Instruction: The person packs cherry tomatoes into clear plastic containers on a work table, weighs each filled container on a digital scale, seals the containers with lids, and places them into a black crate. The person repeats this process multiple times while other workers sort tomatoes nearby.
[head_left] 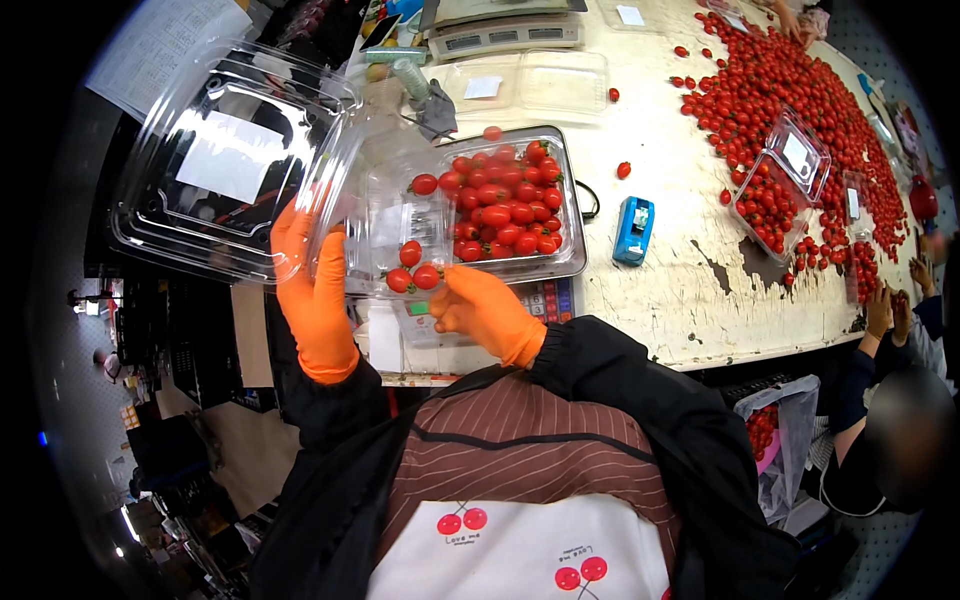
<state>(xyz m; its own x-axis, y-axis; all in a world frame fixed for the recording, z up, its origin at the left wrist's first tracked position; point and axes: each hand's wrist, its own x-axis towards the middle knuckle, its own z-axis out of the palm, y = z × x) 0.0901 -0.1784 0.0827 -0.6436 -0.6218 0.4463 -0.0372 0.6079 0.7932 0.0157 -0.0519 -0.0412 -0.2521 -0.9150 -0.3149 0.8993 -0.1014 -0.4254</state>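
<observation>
My left hand (312,290), in an orange glove, grips the near rim of a large clear plastic clamshell (145,215), which is tilted and has a white label. Beside it, a metal tray (572,225) holds many small red tomatoes (510,215). Several loose tomatoes (410,254) show between the clamshell and the tray, seen partly through clear plastic. My right hand (490,315), also gloved in orange, is at the tray's near left corner, beside these tomatoes. Its fingers are curled; what they hold is hidden. Under the tray, a keypad scale (550,300) shows in part.
To the right, a blue tape dispenser (633,230) stands on the white table (660,320). A large heap of tomatoes (770,90) covers the far right, with a filled clamshell (775,205) in it. Another scale (505,38) stands at the back. Co-workers' hands (890,312) are at the right edge.
</observation>
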